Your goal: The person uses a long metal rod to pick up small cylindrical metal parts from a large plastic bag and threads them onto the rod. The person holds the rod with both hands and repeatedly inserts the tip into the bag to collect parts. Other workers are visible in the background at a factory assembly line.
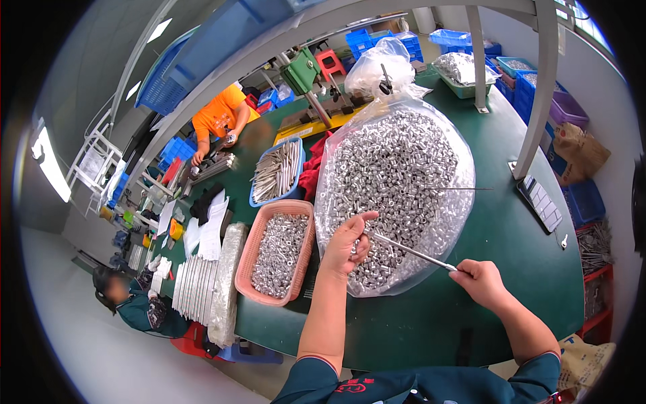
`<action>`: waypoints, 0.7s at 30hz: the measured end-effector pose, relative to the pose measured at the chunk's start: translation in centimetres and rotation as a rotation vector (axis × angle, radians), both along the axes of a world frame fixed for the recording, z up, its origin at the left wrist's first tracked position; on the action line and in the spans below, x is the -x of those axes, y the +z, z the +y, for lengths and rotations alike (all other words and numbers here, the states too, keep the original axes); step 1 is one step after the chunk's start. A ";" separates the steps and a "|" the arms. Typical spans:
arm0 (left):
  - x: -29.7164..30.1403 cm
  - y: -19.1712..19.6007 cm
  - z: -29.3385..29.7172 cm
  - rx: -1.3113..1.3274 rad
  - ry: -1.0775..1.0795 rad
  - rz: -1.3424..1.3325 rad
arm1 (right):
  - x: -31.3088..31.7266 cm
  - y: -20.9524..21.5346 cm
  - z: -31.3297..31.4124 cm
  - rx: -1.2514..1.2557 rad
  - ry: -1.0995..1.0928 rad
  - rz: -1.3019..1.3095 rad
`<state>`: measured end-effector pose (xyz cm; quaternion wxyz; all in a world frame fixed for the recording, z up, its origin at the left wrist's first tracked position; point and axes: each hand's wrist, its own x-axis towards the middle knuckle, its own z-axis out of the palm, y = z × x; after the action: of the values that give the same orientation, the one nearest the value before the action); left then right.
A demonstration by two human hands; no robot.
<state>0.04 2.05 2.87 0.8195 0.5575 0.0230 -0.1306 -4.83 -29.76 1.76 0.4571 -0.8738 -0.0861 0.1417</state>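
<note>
Clear bag (326,192) of metal sleeves (397,161), pink basket (243,269), contents (279,256) seemingly alike

The green table (538,269) is carrying a clear bag (463,161) of metal pieces (397,161). To its left, a pink basket (266,298) is sitting near a blue basket (299,165) and a red cloth (313,168). Rods (195,286) are lying beside a wrapped bundle (227,286) further left; a phone (540,203) and key (564,241) are lying at right.

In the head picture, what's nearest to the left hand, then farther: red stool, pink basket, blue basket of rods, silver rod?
1. Silver rod: tip right by the left hand.
2. Pink basket: just left.
3. Blue basket of rods: left, behind the pink one.
4. Red stool: far back.
</note>
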 end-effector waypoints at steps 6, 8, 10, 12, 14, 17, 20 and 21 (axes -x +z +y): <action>0.0 0.3 0.4 0.352 -0.146 -0.025 | -0.2 -0.5 -0.1 -0.112 0.015 0.089; -0.1 -0.3 0.7 0.336 -0.148 -0.064 | -0.1 -0.7 0.0 -0.151 0.022 0.127; -0.1 -0.9 0.9 0.356 -0.147 -0.077 | -0.1 -0.9 0.1 -0.192 0.031 0.171; -0.2 -1.3 1.0 0.411 -0.143 -0.064 | -0.1 -1.0 0.1 -0.220 0.058 0.198; -0.3 -2.1 1.4 0.464 -0.173 -0.127 | -0.3 -1.2 -0.2 -0.327 0.091 0.353; -0.2 -2.5 1.1 0.536 -0.173 -0.200 | -0.7 -1.4 -0.6 -0.529 0.132 0.646; -0.4 -2.5 1.0 0.413 -0.060 -0.152 | -0.4 -1.7 -0.3 -0.437 0.105 0.428; -0.6 -2.3 0.9 0.339 -0.007 -0.119 | 0.0 -2.0 0.2 -0.315 0.073 0.193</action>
<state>0.64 2.97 0.53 0.9012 0.4182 -0.0498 -0.1024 -4.86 -29.52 -0.24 0.5890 -0.7701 -0.0945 0.2260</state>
